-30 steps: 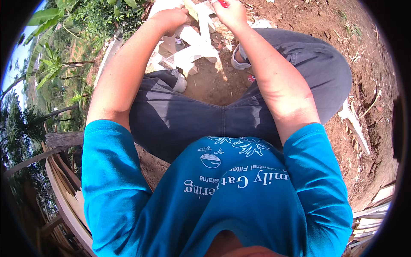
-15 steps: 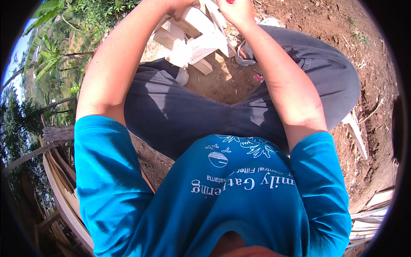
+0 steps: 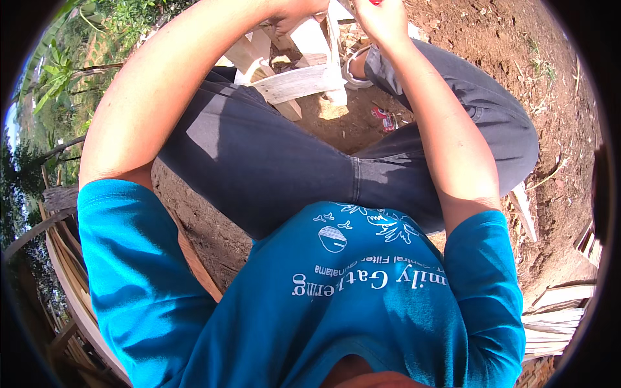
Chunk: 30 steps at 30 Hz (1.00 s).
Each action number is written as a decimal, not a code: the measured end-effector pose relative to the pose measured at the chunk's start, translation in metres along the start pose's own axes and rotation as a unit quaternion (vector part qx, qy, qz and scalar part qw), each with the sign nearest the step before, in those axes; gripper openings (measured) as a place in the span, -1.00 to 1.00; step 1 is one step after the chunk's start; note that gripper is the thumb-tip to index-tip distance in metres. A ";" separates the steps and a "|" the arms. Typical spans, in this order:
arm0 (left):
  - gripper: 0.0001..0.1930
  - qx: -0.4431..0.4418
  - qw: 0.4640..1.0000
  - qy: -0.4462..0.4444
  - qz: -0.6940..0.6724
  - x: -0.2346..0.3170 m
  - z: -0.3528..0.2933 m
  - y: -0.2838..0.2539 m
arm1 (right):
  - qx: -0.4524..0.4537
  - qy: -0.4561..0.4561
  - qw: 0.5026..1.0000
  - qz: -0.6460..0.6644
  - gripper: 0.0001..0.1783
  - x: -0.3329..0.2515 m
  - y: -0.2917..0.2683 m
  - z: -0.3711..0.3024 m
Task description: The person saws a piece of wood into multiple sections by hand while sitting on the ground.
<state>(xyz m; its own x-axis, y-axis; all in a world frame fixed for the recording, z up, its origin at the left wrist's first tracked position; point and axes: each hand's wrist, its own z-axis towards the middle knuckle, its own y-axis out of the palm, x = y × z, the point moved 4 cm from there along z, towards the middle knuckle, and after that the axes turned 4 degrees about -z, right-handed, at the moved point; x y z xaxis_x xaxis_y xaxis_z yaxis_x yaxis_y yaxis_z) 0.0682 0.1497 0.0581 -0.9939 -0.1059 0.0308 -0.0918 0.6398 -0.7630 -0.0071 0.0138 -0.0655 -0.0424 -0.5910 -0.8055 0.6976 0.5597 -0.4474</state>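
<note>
At the top edge my left hand (image 3: 292, 10) has its fingers curled against a pale piece of wood (image 3: 309, 37), part of a small stack or frame of cut pieces. Just right of it, a thin upright wooden strip (image 3: 334, 40) stands between my two hands. My right hand (image 3: 387, 27) is closed, its fingertips cut off by the frame edge. A small red thing (image 3: 375, 2) shows at that hand; its kind is hidden. Below my left hand, a flat grey-white board (image 3: 294, 84) lies across the other pieces, between my bent legs.
My legs in dark trousers (image 3: 259, 155) are folded around the wood. A red-and-white wrapper (image 3: 384, 119) lies on brown soil (image 3: 472, 39). Split wood (image 3: 553, 323) is stacked at lower right, and long strips (image 3: 81, 291) lean at lower left. Green plants (image 3: 58, 77) grow at left.
Both hands have shifted slightly to the right, and my left arm has swung outward. The wood pieces appear turned, and the wrapper shows more fully.
</note>
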 end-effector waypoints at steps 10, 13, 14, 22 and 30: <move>-0.25 0.134 0.989 0.029 -0.048 -0.061 -0.001 -0.008 | -0.063 0.011 0.997 0.041 -0.71 -0.002 0.009 -0.003; -0.27 0.267 0.954 0.001 -0.133 -0.087 0.001 -0.011 | -0.061 0.026 0.992 0.103 -0.70 0.006 0.000 -0.010; -0.26 0.326 0.938 0.001 -0.119 -0.091 -0.007 -0.011 | -0.059 0.021 0.990 0.123 -0.70 0.005 0.001 -0.012; -0.26 0.449 0.865 -0.169 -0.150 -0.079 0.005 0.008 | -0.021 -0.064 0.998 -0.019 -0.70 -0.003 -0.014 -0.035; -0.41 0.499 0.818 -0.259 -0.124 -0.068 -0.032 0.036 | 0.045 -0.037 0.998 0.021 -0.71 -0.023 -0.018 -0.038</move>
<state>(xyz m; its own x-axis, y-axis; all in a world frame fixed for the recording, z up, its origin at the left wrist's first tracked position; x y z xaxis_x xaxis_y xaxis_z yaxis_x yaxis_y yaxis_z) 0.1307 0.2043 0.0496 -0.7693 -0.6116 0.1848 0.0648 -0.3625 -0.9297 -0.0460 0.0400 -0.0536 0.0378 -0.6111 -0.7906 0.7595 0.5318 -0.3747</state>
